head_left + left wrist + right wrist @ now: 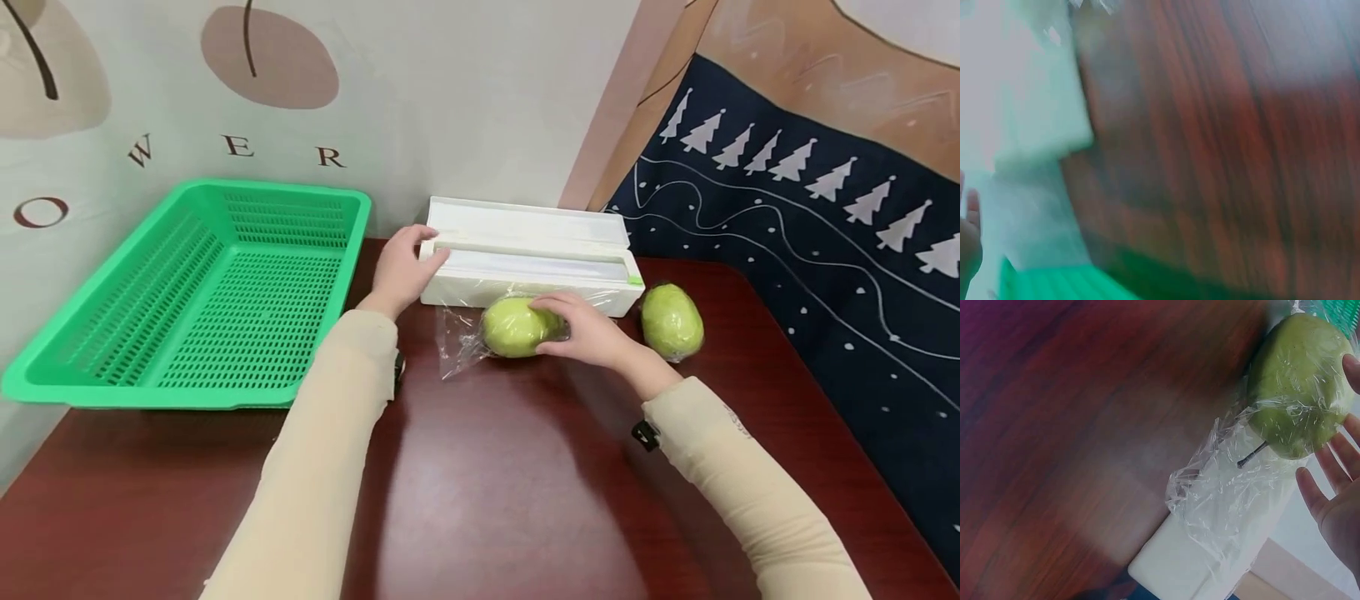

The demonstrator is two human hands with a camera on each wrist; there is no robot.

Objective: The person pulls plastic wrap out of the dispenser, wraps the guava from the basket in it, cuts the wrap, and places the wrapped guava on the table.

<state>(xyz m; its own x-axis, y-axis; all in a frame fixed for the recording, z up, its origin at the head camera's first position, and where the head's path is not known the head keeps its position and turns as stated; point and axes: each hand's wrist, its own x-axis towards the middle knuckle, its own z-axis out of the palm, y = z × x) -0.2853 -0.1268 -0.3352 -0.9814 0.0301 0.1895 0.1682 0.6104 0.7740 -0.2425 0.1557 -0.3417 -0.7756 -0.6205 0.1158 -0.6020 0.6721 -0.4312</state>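
Observation:
A green pear (pixel 513 327), loosely covered in clear cling film (pixel 459 340), lies on the table in front of the white cling film box (pixel 532 292). My right hand (pixel 588 333) holds the pear's right end between thumb and fingers. In the right wrist view the pear (pixel 1297 387) shows its dark stem, and crumpled film (pixel 1216 487) trails over the box. My left hand (pixel 402 271) is at the box's left end, with thumb and fingers apart; whether it touches the box is unclear. The left wrist view is blurred and shows only part of that hand (pixel 969 231).
A second wrapped pear (pixel 672 322) sits to the right of the box. On the left stands a green plastic basket (pixel 330 333). The box lid (pixel 525 218) is raised against the back wall curtain. The table (pixel 495 500) is dark red wood.

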